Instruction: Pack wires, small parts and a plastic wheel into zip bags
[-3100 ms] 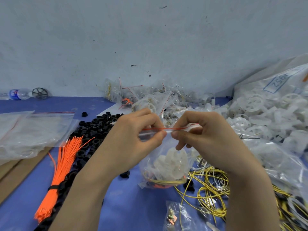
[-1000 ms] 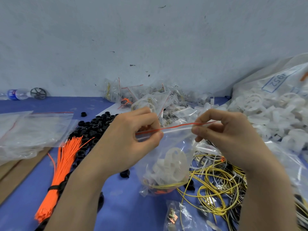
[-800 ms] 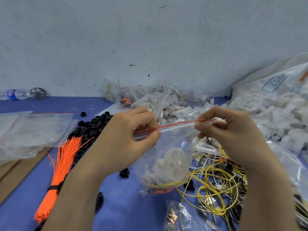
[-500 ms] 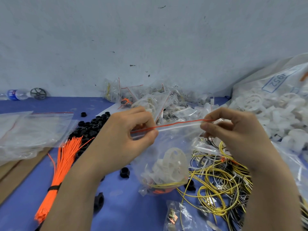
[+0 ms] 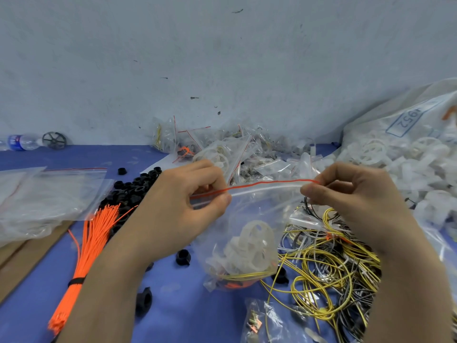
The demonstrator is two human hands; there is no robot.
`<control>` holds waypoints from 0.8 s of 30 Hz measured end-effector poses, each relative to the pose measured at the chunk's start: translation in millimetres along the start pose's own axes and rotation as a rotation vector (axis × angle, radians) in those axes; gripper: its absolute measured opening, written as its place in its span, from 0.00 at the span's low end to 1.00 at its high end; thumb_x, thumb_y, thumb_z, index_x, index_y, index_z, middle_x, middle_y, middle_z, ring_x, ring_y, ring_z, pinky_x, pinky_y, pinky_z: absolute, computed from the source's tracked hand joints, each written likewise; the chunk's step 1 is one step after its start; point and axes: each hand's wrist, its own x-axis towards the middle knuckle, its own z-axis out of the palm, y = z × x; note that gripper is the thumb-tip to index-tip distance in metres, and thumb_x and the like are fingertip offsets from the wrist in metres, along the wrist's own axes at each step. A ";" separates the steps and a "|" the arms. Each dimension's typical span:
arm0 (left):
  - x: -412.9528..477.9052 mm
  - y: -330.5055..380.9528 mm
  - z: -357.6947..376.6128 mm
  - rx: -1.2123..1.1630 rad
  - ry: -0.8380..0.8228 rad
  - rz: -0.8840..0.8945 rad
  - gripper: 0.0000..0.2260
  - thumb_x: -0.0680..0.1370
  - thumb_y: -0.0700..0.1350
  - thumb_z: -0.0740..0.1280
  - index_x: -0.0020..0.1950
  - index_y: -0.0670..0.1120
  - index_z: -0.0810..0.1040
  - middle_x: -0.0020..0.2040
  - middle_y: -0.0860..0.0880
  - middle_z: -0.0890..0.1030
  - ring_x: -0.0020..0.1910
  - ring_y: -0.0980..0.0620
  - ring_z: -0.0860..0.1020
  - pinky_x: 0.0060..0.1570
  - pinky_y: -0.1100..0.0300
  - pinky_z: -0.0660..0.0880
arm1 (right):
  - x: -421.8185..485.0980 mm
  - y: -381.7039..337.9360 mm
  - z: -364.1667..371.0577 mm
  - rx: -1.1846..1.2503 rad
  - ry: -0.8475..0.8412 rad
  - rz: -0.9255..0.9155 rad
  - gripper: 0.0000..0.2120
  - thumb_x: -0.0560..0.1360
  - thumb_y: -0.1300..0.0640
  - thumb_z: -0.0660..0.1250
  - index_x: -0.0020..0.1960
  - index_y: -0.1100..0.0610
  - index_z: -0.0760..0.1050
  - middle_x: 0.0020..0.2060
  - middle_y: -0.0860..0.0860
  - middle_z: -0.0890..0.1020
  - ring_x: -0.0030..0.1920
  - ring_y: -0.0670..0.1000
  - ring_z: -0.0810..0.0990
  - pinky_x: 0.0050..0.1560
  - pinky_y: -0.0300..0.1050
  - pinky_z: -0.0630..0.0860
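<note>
I hold a clear zip bag (image 5: 249, 214) with a red strip along its top edge, above the blue table. My left hand (image 5: 178, 211) pinches the left end of the strip; my right hand (image 5: 356, 196) pinches the right end. The strip is stretched nearly flat between them. Inside the bag lie a white plastic wheel (image 5: 252, 246), a yellow wire and small orange and black parts at the bottom.
A bundle of orange wires (image 5: 84, 258) and a heap of black parts (image 5: 133, 189) lie at the left. Tangled yellow and black wires (image 5: 321, 273) lie at the right, under a big sack of white wheels (image 5: 405, 154). Filled zip bags (image 5: 222, 149) pile up at the wall. Empty bags (image 5: 47, 196) lie far left.
My right hand has slid rightward along the red strip, away from my left hand, so the strip between them is longer and flatter. The bag hangs in about the same place.
</note>
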 end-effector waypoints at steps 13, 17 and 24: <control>4.1 14.4 12.7 -0.016 0.057 0.006 0.03 0.72 0.43 0.68 0.38 0.46 0.79 0.36 0.57 0.74 0.37 0.66 0.73 0.39 0.79 0.65 | 5.0 -6.4 18.1 -0.079 -0.136 -0.194 0.04 0.68 0.57 0.74 0.37 0.48 0.82 0.36 0.45 0.82 0.36 0.41 0.78 0.40 0.32 0.71; 4.4 16.5 12.8 0.001 0.013 0.051 0.04 0.72 0.42 0.69 0.38 0.45 0.79 0.36 0.58 0.74 0.36 0.65 0.72 0.39 0.78 0.65 | 5.2 -8.9 23.0 -0.122 -0.176 -0.205 0.05 0.67 0.57 0.75 0.38 0.47 0.82 0.38 0.43 0.83 0.45 0.40 0.80 0.48 0.33 0.71; 4.7 17.2 10.9 0.009 0.028 0.051 0.04 0.72 0.43 0.69 0.38 0.44 0.80 0.36 0.54 0.76 0.37 0.58 0.74 0.39 0.75 0.66 | 3.5 -18.1 26.2 -0.228 -0.197 -0.271 0.03 0.67 0.57 0.75 0.39 0.50 0.83 0.42 0.45 0.84 0.59 0.41 0.73 0.59 0.30 0.65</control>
